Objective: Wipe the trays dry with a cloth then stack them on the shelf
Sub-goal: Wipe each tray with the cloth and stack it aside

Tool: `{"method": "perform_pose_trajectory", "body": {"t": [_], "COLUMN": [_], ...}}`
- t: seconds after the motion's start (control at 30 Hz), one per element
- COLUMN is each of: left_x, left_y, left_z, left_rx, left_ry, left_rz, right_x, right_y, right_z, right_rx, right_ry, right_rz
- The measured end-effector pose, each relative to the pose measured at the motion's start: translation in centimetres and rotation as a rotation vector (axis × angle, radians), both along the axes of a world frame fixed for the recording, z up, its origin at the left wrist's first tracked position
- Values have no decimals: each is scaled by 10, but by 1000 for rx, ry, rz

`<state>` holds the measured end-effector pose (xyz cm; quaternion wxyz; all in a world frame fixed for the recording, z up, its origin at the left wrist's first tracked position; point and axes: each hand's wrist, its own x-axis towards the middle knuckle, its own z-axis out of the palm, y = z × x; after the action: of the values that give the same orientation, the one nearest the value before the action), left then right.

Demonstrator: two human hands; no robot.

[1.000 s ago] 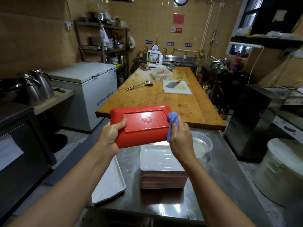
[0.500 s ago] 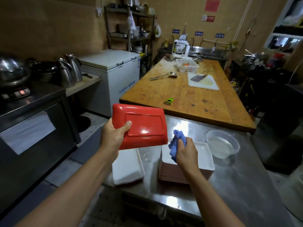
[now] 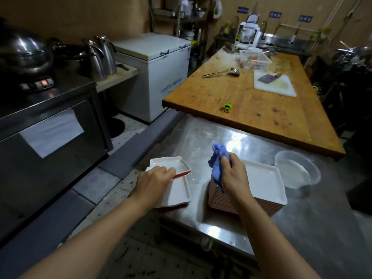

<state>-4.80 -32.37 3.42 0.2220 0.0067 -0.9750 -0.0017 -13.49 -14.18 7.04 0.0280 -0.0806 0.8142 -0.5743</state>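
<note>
Setting a red-and-white tray [image 3: 173, 167] white face up across another white tray [image 3: 179, 193] at the left edge of the steel counter [image 3: 302, 228], the left hand [image 3: 155, 181] grips its near rim, fingers curled over the edge, so the tray can be lowered flat and not dropped. That lower tray looks like the start of a dried pile, kept apart from the tall stack of trays [image 3: 261, 190] just to the right, which probably still needs wiping. The right hand [image 3: 234, 174] hovers over the near left corner of that stack with a blue cloth [image 3: 217, 162] bunched tightly in its fist, loose ends poking up and hanging down, seemingly ready for the next tray. A clear plastic bowl [image 3: 297, 170] holding some liquid sits just beyond the stack's right side. Past the counter a long wooden table [image 3: 261, 109] carries a ladle, a white basket and a cutting board with a cleaver. Which shelf will take the trays cannot be told.
</note>
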Motion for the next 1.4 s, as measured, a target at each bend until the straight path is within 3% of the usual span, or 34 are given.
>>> {"method": "perform_pose_trajectory", "body": {"t": [0.4, 0.83, 1.1, 1.4], "left_x": [-1, -9, -22, -36], "left_y": [19, 38, 29, 14], "left_z": [-43, -84, -105, -119], "left_rx": [-76, -199, -126, -42], "left_ry": [-152, -400, -650, -681], "left_rz": [-71, 68, 168, 202], "right_x": [-10, -19, -25, -31], "right_y": [16, 30, 32, 44], "right_z": [-13, -18, -15, -27], "right_rx": [-4, -77, -100, -77], "right_ry": [-27, -94, -109, -100], "right_rz": [-64, -64, -92, -151]}}
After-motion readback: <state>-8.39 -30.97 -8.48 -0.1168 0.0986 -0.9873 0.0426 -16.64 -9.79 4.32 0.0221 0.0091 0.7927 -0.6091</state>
